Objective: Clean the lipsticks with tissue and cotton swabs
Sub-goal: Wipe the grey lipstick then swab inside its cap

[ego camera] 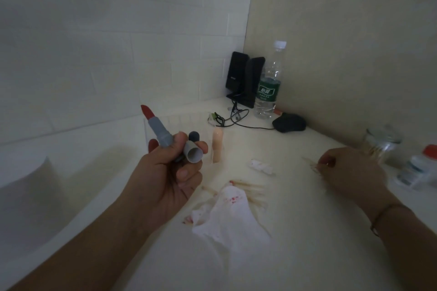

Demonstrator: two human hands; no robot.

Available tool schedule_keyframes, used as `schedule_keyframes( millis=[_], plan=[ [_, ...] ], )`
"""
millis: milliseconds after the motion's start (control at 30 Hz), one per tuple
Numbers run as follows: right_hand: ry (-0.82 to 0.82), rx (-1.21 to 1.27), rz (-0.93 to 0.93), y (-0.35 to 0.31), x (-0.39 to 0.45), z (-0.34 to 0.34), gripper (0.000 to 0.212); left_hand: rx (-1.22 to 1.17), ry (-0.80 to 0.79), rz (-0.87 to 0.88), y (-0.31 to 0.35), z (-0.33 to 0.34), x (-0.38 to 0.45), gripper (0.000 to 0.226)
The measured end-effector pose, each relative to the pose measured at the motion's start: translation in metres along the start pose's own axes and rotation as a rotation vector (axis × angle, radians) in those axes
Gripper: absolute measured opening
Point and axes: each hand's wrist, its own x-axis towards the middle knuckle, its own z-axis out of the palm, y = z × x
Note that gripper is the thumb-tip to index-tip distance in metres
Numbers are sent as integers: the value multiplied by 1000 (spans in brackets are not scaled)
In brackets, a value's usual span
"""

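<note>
- Lipstick sits in the left hand, held up off the table with its red tip pointing up and away, likely so the red part touches nothing and is easy to reach.
- Left fingers are curled tight round the grey tube, and they hold the grey cap too, its open end facing the camera. Keeping the cap in the same hand seems to leave the other hand free.
- Right hand hangs low over the table near the right side. Its fingertips pinch a thin pale stick, which looks like a cotton swab, though it is blurry. My guess is it will wipe the lipstick.
- Between the two hands lies a white tissue with red smears on it, flat on the table and close by for wiping.
- Used swabs lie in a small heap just behind the tissue, one with a red tip.
- A pale peach lipstick stands upright just beside the left hand, perhaps waiting for its turn.
- A glass jar stands past the right hand. It may hold fresh swabs, but I cannot tell.
- Far back in the corner stand a water bottle and two black speakers.
</note>
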Motion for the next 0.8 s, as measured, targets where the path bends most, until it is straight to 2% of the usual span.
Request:
schedule_keyframes(
  millis=[133,233,300,367,467,533,600,667,733,800],
  plan=[
    [75,124,-16,-2,-4,-2,14,-1,10,2,-1,0,1,10],
    [165,299,-162,-16,-10,-13,15,-22,4,15,-1,-1,1,8],
    [168,365,-246,-36,-16,-28,15,-20,0,21,-2,-1,1,8],
    [-7,666,-236,-65,-26,-44,19,-15,9,31,-2,0,1,9],
    [-515,1429,-199,-111,-42,-63,17,-28,27,37,-1,-1,2,13],
    [-725,1648,-220,-135,-51,-67,15,-35,28,38,1,-1,2,17],
    [-784,1667,-246,-152,-58,-65,17,-39,38,45,2,-2,2,25],
    [-760,1626,-252,-161,-62,-59,20,-38,37,55,4,-3,3,26],
    [-685,1534,-298,-163,-65,-51,22,-28,27,62,6,-4,4,22],
    [-535,1405,-348,-161,-69,-44,19,-31,27,73,6,-5,4,21]
  ],
)
